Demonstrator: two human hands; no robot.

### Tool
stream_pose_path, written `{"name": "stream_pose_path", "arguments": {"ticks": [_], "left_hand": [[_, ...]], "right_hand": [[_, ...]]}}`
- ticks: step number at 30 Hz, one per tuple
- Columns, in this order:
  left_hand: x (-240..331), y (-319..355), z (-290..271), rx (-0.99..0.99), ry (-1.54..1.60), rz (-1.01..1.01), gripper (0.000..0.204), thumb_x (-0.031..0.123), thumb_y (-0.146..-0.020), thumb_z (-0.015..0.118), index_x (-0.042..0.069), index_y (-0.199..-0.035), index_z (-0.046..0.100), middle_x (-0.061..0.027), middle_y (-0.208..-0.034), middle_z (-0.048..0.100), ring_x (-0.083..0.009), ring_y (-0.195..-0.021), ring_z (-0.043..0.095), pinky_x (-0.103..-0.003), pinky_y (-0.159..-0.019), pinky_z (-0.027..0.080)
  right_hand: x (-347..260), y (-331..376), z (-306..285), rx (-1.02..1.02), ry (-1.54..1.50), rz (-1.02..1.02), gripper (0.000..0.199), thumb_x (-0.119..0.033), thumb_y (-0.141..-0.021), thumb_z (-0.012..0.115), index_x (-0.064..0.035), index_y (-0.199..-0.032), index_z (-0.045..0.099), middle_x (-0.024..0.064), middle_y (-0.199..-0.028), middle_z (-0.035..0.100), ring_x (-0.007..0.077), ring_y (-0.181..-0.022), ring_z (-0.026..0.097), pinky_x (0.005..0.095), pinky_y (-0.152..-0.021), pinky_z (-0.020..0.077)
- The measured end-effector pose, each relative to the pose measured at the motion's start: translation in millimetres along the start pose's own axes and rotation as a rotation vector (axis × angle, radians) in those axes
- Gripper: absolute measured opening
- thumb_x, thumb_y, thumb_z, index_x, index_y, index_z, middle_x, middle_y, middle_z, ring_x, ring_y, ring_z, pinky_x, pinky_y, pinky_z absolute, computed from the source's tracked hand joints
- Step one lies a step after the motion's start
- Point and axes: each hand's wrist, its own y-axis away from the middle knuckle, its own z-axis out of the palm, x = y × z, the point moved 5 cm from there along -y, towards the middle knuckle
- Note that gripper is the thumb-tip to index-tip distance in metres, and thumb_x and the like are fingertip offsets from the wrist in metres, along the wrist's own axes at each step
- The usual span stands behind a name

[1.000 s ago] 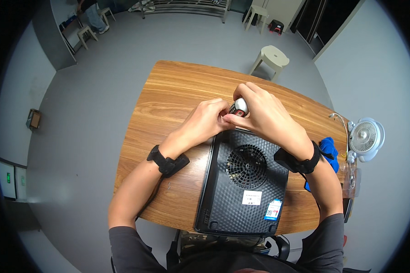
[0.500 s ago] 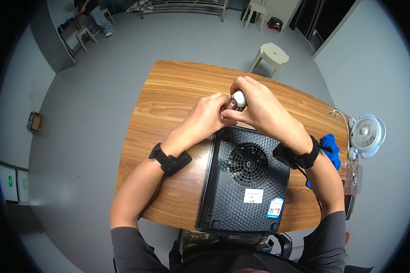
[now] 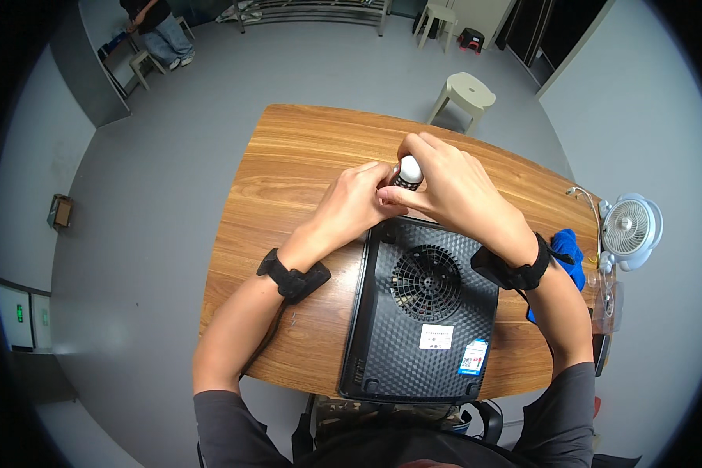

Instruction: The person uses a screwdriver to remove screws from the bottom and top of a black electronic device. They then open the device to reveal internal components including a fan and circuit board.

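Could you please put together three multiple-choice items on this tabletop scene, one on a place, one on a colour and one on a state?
1. Where does the small white fan stand?
A. At the table's right end
B. On the pale stool
C. On the floor at the left

2. What colour is the cloth by the right wrist?
A. Red
B. Blue
C. Yellow

3. How does the black appliance lie on the wooden table?
A. On its side edge
B. Top face up
C. Underside up, with its round vent showing

Answers:
1 A, the fan sits at the right end, beyond the cloth.
2 B, the cloth is plainly blue.
3 C, the vent grille, feet and labels face the camera, while the left hand and right hand hold a small white-capped bottle just past its far edge.
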Motion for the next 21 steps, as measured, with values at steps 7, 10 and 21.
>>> {"name": "stream_pose_path", "arguments": {"ticks": [7, 10, 21], "left_hand": [[3.6, -0.2, -5.0, -0.080, 0.126, -0.043, 0.028, 0.014, -0.079, 0.082, -0.003, -0.091, 0.063, -0.0167, -0.084, 0.066, -0.0310, -0.079, 0.068, -0.043, -0.071, 0.053], [3.8, 0.6, -6.8, -0.079, 0.139, -0.082, 0.028, 0.013, -0.079, 0.082, -0.002, -0.092, 0.063, -0.0165, -0.083, 0.065, -0.0313, -0.078, 0.067, -0.043, -0.070, 0.053], [3.4, 2.0, -5.2, -0.019, 0.077, -0.049, 0.031, 0.016, -0.079, 0.084, -0.002, -0.088, 0.061, -0.0151, -0.084, 0.065, -0.0334, -0.078, 0.065, -0.043, -0.070, 0.053]], "right_hand": [[6.1, 3.7, -2.8, 0.037, -0.182, -0.104, 0.039, -0.014, -0.085, 0.077, 0.0012, -0.112, 0.055, 0.0206, -0.099, 0.065, 0.0421, -0.092, 0.066, 0.0469, -0.080, 0.0539], [6.3, 1.1, 1.8, -0.004, -0.268, -0.086, 0.041, -0.016, -0.084, 0.078, 0.0013, -0.112, 0.055, 0.0213, -0.100, 0.067, 0.0419, -0.093, 0.066, 0.0467, -0.080, 0.0538], [5.6, -0.1, 3.1, 0.016, -0.293, -0.051, 0.042, -0.016, -0.082, 0.082, 0.0030, -0.108, 0.056, 0.0235, -0.098, 0.068, 0.0407, -0.092, 0.067, 0.0470, -0.078, 0.0536]]}}
